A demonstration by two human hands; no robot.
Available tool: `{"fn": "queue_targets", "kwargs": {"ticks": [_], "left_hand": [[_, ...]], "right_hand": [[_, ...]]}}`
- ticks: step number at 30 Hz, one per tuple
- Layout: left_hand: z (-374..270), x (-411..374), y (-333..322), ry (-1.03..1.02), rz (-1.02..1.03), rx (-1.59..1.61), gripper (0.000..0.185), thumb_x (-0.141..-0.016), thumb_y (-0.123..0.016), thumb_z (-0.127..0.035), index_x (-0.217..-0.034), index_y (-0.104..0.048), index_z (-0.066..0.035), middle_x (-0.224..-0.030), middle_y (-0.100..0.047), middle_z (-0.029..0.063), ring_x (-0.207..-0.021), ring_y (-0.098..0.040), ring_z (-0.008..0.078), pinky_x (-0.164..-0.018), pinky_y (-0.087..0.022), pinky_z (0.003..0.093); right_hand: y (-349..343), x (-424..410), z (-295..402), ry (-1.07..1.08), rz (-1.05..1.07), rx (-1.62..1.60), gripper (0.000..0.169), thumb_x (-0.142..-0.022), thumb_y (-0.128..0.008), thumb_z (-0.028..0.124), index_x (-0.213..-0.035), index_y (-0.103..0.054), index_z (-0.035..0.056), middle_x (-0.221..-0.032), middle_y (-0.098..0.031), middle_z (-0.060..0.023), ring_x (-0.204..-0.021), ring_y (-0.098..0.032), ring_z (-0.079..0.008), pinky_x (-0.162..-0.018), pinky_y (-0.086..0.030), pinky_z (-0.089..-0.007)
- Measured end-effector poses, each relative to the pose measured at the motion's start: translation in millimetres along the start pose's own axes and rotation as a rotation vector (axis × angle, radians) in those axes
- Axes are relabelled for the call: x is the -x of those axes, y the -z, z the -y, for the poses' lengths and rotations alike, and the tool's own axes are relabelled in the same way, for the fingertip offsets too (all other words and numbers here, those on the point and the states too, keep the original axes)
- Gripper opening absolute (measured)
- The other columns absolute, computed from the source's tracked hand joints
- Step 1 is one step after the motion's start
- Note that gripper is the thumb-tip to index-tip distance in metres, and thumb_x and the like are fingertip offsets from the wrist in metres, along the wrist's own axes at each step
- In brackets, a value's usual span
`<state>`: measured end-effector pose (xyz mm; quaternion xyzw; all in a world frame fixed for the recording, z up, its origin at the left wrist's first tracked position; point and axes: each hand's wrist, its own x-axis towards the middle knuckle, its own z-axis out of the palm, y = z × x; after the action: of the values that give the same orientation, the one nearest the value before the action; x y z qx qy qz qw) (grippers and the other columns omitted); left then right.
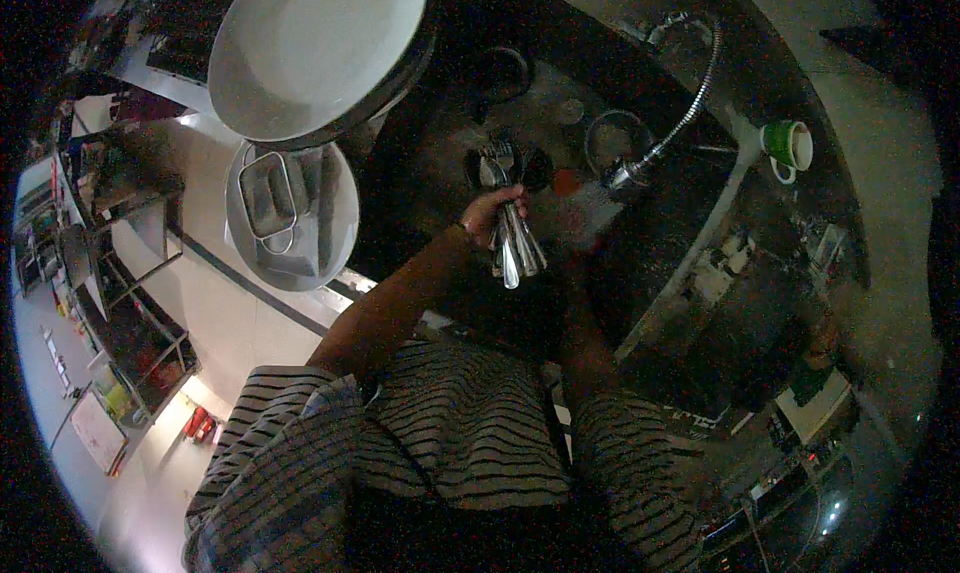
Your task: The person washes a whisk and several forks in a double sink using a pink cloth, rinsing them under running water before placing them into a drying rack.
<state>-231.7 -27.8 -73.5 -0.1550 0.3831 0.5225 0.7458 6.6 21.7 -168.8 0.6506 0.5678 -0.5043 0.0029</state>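
Note:
My left hand [496, 211] grips a bunch of metal cutlery [513, 254] over the dark sink basin [420, 220]. The handles hang towards me, while fork and spoon heads stick out beyond my fingers. My right forearm [592, 340] reaches in from the right, but darkness and blur hide the hand at its end, so its grip cannot be made out. A faucet spray head [626, 177] on a coiled metal hose [705, 92] hangs to the right of the cutlery. Behind it, a round rim [619, 115] shows dimly, and an orange-red item [568, 181] lies beside it.
Large white plates [315, 47] are stacked at upper left. Below them, a wide white dish [341, 198] carries a clear container with a metal-looking rim [268, 190]. A green and white mug [784, 147] lies tilted at the right. Stove-like equipment [787, 490] sits at lower right.

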Motion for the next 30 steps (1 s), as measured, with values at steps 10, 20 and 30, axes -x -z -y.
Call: {"fn": "queue_targets", "kwargs": {"ticks": [10, 20, 30], "left_hand": [[28, -29, 24, 0.126, 0.181, -0.035, 0.018, -0.080, -0.059, -0.024, -0.083, -0.054, -0.007, -0.070, -0.058, 0.0055, -0.062, -0.058, 0.0188, -0.060, -0.049, 0.0333], [44, -24, -14, -0.084, 0.203, -0.459, 0.034, -0.074, -0.060, -0.029, -0.097, -0.059, -0.004, -0.088, -0.061, 0.0054, -0.081, -0.059, 0.0225, -0.077, -0.045, 0.0365], [53, -31, -3, -0.581, 0.027, -1.518, 0.039, -0.078, -0.056, -0.027, -0.109, -0.054, -0.003, -0.107, -0.058, 0.0150, -0.099, -0.056, 0.0281, -0.086, -0.042, 0.0401]], "right_hand": [[47, 69, 19, 0.664, -0.133, -0.288, 0.035, -0.087, -0.044, 0.032, -0.109, -0.053, 0.0063, -0.098, -0.056, -0.0122, -0.082, -0.055, -0.0249, -0.079, -0.043, -0.0381], [46, 115, 136, 0.068, -0.050, -1.023, 0.017, -0.083, -0.057, 0.022, -0.091, -0.053, 0.0068, -0.085, -0.056, -0.0019, -0.074, -0.052, -0.0081, -0.055, -0.041, -0.0204], [30, 105, 142, 0.204, 0.114, -0.568, 0.037, -0.085, -0.055, 0.031, -0.109, -0.053, 0.0032, -0.109, -0.053, -0.0052, -0.099, -0.048, -0.0181, -0.088, -0.036, -0.0289]]}}
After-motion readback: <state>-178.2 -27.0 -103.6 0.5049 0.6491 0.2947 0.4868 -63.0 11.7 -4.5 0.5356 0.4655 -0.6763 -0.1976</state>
